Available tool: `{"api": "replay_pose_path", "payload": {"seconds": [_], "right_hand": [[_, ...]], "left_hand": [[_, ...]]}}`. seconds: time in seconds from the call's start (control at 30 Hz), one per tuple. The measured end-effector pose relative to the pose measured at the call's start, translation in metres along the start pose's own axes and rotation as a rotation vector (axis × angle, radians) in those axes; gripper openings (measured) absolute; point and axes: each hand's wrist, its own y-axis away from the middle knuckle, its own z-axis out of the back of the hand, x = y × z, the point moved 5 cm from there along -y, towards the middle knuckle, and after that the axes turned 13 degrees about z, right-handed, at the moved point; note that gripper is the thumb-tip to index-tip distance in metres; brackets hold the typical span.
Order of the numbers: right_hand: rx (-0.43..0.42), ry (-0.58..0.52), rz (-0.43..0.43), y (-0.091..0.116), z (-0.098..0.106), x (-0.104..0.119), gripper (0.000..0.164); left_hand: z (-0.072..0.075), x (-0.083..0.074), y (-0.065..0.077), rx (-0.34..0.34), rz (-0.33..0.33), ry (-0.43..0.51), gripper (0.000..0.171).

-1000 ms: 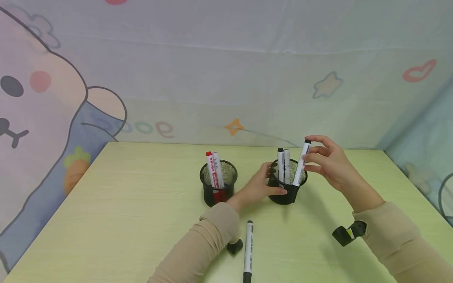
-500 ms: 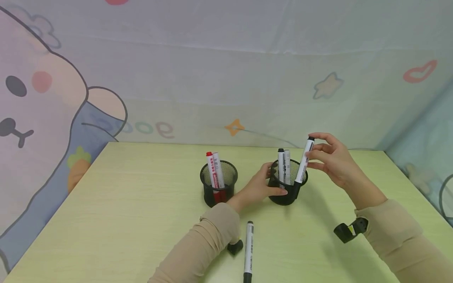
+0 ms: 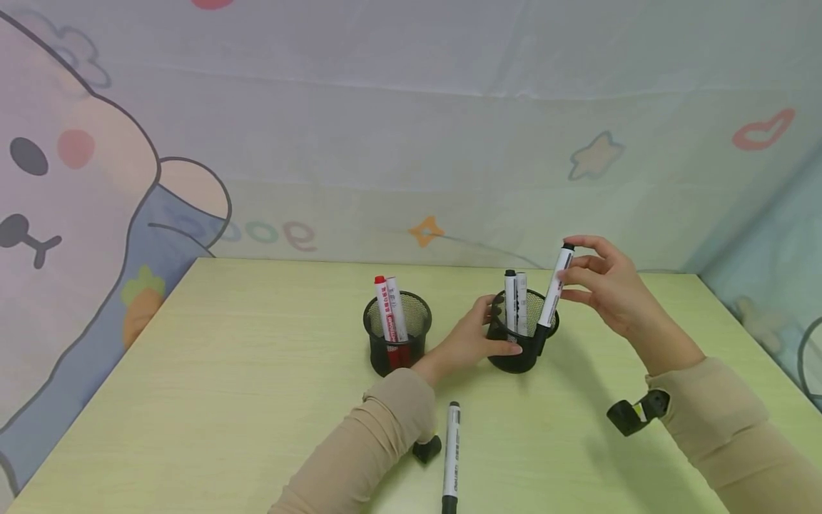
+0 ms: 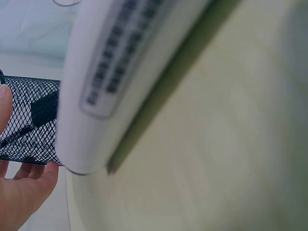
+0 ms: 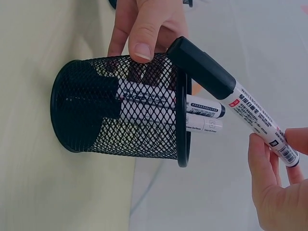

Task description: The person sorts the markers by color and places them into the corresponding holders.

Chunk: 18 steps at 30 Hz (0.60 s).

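Note:
My right hand (image 3: 610, 293) pinches a black-capped whiteboard marker (image 3: 554, 289) near its upper end. The marker leans with its cap down, close to the rim of a black mesh pen holder (image 3: 516, 363); the right wrist view shows the cap (image 5: 202, 67) outside the opening, overlapping the rim. My left hand (image 3: 469, 339) grips that pen holder, thumb in front and fingers round the far side. Two more white markers (image 5: 204, 107) stand inside it. On the table in front lies another whiteboard marker (image 3: 452, 453), whose barrel (image 4: 110, 96) looms large in the left wrist view.
A second mesh pen holder (image 3: 417, 353), left of the gripped one, contains a red-capped marker (image 3: 385, 310) and another white marker (image 3: 397, 310). A printed cloth (image 3: 359, 143) hangs behind the pale wooden table (image 3: 212, 371).
My right hand has risen slightly and moved right, lifting the marker so its cap is higher at the rim. The left hand and pen holder have stayed put.

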Motion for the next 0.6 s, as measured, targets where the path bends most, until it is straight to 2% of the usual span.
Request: {"api": "replay_pose_path", "payload": {"seconds": [0.6], "right_hand": [[-0.022, -0.068, 0.024, -0.0064, 0.0048, 0.0028, 0.04]], "left_hand": [[-0.0001, 0.0005, 0.0009, 0.006, 0.012, -0.006, 0.084]]}}
